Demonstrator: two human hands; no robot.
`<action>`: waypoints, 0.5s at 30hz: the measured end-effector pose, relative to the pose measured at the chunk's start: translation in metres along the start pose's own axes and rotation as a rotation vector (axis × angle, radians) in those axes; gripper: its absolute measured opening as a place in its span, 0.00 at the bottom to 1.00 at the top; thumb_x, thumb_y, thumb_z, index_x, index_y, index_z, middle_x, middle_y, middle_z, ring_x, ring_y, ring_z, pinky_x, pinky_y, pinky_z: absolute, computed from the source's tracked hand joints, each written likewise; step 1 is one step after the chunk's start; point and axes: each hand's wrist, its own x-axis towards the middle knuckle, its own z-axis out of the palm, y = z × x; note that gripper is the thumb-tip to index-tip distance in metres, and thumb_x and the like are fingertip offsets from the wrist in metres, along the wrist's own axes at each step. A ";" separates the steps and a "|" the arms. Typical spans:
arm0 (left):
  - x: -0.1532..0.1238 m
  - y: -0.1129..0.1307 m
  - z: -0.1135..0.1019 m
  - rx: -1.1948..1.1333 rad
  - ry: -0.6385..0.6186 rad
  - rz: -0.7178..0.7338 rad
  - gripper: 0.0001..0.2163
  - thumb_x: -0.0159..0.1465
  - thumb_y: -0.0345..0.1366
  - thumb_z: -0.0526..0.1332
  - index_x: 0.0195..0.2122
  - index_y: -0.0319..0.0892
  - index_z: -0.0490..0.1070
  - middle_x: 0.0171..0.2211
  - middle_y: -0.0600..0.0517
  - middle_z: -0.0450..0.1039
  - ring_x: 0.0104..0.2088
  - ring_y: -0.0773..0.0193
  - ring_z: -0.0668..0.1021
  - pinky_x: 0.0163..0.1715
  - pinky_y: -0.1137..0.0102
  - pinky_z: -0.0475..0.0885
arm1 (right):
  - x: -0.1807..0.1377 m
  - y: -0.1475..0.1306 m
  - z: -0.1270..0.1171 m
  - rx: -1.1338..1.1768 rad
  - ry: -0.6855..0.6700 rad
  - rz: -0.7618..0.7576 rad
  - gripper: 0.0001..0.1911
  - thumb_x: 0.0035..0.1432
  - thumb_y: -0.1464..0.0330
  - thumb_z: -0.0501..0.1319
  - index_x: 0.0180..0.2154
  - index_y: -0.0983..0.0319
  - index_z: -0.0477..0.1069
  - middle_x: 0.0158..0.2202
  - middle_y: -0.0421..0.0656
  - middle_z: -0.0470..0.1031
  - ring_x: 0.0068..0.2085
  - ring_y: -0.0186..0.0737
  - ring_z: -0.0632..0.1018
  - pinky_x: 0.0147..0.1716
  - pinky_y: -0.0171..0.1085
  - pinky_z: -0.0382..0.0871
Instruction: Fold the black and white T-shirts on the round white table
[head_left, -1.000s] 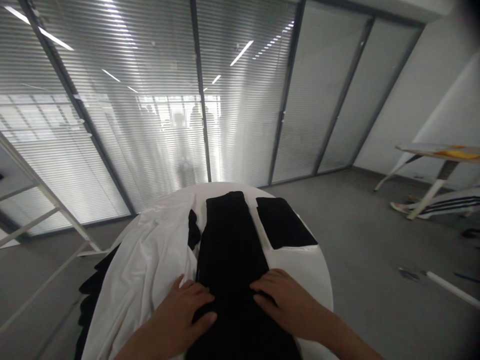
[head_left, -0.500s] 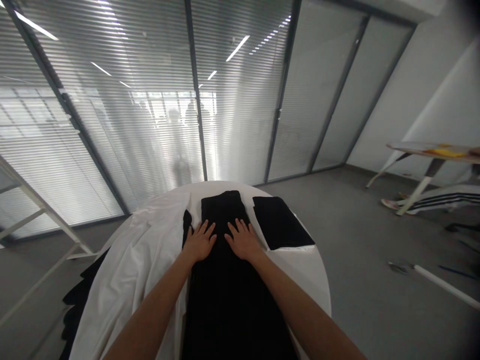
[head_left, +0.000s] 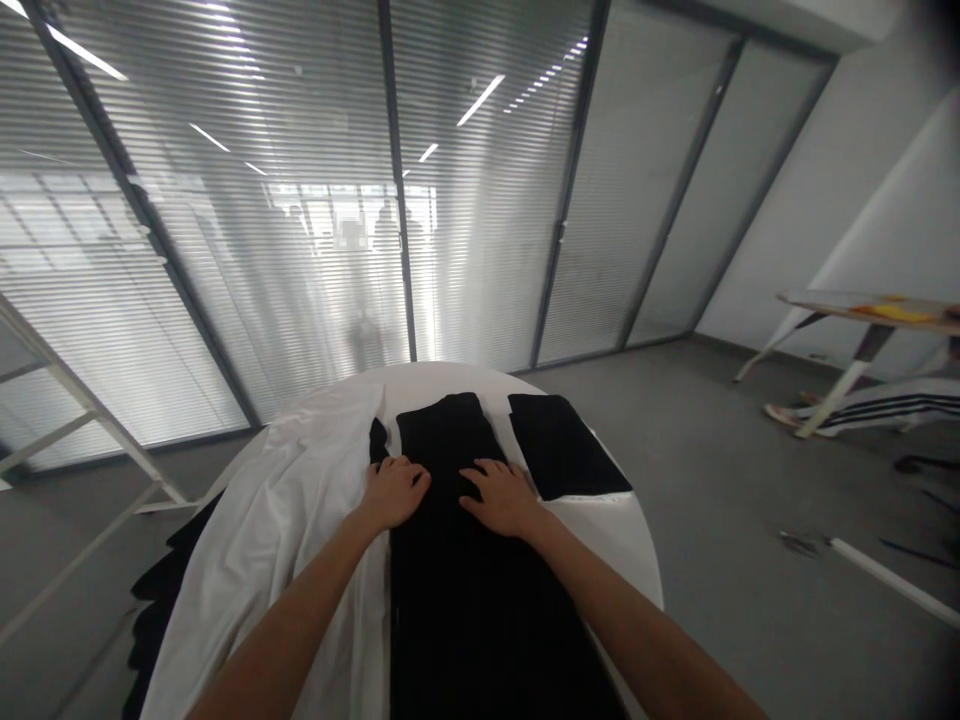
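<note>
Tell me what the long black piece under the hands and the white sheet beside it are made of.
The long black piece: apparently soft matte fabric; it lies limp and reflects almost nothing. The white sheet: likely thin cloth with slight sheen; it creases and drapes in soft folds.

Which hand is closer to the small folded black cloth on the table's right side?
Right. The right hand rests on the long black garment, just left of the folded black cloth. The left hand sits at the garment's opposite edge, beside the white sheet.
</note>
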 end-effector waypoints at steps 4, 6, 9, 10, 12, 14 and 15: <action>0.034 -0.012 -0.008 -0.145 0.129 -0.221 0.16 0.65 0.38 0.51 0.48 0.48 0.75 0.48 0.46 0.76 0.48 0.53 0.76 0.49 0.59 0.67 | 0.041 0.012 -0.023 0.123 0.049 0.125 0.20 0.63 0.62 0.52 0.53 0.59 0.71 0.50 0.48 0.75 0.50 0.46 0.75 0.50 0.43 0.63; 0.044 -0.017 -0.002 -0.142 0.179 -0.285 0.18 0.65 0.38 0.52 0.53 0.44 0.72 0.48 0.43 0.75 0.48 0.53 0.76 0.47 0.61 0.67 | 0.063 0.016 -0.025 0.164 0.105 0.209 0.21 0.62 0.64 0.51 0.54 0.61 0.69 0.51 0.49 0.74 0.51 0.46 0.74 0.51 0.41 0.63; 0.047 -0.020 0.011 -0.035 0.221 -0.310 0.21 0.64 0.41 0.54 0.57 0.40 0.68 0.47 0.39 0.74 0.49 0.47 0.75 0.48 0.57 0.66 | 0.083 0.018 -0.017 0.155 0.122 0.329 0.27 0.61 0.64 0.53 0.61 0.63 0.62 0.56 0.53 0.70 0.56 0.51 0.70 0.54 0.44 0.60; 0.046 -0.020 0.015 0.006 0.240 -0.298 0.22 0.64 0.41 0.54 0.58 0.40 0.67 0.48 0.39 0.74 0.49 0.46 0.74 0.49 0.56 0.65 | 0.086 0.017 -0.012 0.138 0.105 0.356 0.29 0.61 0.64 0.54 0.62 0.64 0.60 0.57 0.54 0.68 0.57 0.53 0.68 0.55 0.47 0.59; 0.042 -0.021 0.021 0.051 0.260 -0.253 0.22 0.65 0.41 0.53 0.59 0.41 0.66 0.49 0.40 0.74 0.50 0.46 0.73 0.50 0.55 0.63 | 0.087 0.014 -0.004 0.097 0.059 0.391 0.29 0.60 0.63 0.54 0.63 0.63 0.60 0.59 0.55 0.65 0.59 0.58 0.65 0.54 0.51 0.59; 0.040 -0.022 0.022 0.053 0.247 -0.214 0.21 0.65 0.39 0.53 0.59 0.43 0.65 0.50 0.42 0.74 0.50 0.47 0.73 0.50 0.55 0.63 | 0.087 0.011 0.001 0.067 0.011 0.404 0.27 0.61 0.63 0.54 0.61 0.61 0.61 0.60 0.56 0.63 0.60 0.61 0.62 0.52 0.53 0.60; 0.039 -0.022 0.022 0.050 0.236 -0.202 0.21 0.65 0.39 0.53 0.59 0.43 0.65 0.50 0.42 0.74 0.50 0.47 0.73 0.50 0.56 0.63 | 0.086 0.010 0.001 0.059 -0.018 0.401 0.26 0.62 0.63 0.53 0.61 0.61 0.62 0.60 0.56 0.62 0.60 0.62 0.62 0.51 0.53 0.60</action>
